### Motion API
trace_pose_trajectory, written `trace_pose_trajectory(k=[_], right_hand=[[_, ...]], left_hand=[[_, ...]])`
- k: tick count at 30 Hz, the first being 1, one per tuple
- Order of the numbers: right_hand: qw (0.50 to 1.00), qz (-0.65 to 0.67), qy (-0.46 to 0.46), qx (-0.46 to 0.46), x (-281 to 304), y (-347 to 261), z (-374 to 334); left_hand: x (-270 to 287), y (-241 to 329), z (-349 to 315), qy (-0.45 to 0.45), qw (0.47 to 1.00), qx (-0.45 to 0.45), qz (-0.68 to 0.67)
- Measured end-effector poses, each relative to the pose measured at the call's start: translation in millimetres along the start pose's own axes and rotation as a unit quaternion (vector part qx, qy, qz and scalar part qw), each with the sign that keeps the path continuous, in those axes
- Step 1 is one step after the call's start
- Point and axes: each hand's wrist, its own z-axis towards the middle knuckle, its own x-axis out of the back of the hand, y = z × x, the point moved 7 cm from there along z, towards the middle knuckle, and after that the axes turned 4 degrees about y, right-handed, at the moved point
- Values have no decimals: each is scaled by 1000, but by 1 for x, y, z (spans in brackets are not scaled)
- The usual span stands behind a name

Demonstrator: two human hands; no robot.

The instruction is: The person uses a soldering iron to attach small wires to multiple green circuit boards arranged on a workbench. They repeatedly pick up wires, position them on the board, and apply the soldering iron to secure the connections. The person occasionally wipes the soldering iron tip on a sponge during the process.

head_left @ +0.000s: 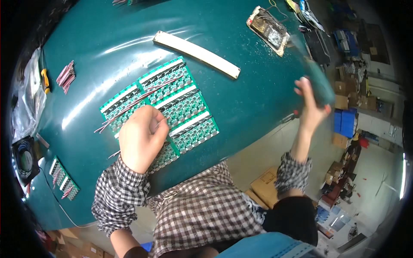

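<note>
My left hand (pixel 142 136) is closed in a pinch over the panel of green circuit boards (pixel 189 133), with a thin wire (pixel 158 124) between thumb and fingers. Its wire ends seem to show at the left of that wrist. Several red and dark wires (pixel 137 101) lie slantwise across the boards, which carry white strips and rows of black parts. Off to the right, my right hand (pixel 310 103) grips a soldering iron with a teal handle (pixel 320 84), smeared by motion. The iron's front end is close to a scorched tray (pixel 270 31) holding greyish residue.
A long pale bar (pixel 195 53) lies behind the boards. On the left are a wire bundle (pixel 66 77), an orange-handled tool (pixel 45 81), a clear plastic bag (pixel 32 99), a black fan (pixel 26 159) and a small board strip (pixel 63 178). The green table's edge runs near my apron.
</note>
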Motion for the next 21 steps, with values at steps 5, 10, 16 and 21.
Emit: trace_pose_trajectory(k=[5, 10, 16, 21], right_hand=[[986, 122, 53, -101, -11, -17, -24], [881, 373, -76, -279, -35, -12, -81], [790, 461, -188, -358, -73, -26, -137], [764, 475, -211, -381, -86, -32, -156]], left_hand=[[9, 4, -3, 33, 999, -43, -7], [30, 35, -16, 123, 979, -136, 85], [-11, 29, -27, -30, 857, 84, -507], [-15, 27, -19, -39, 807, 156, -568]])
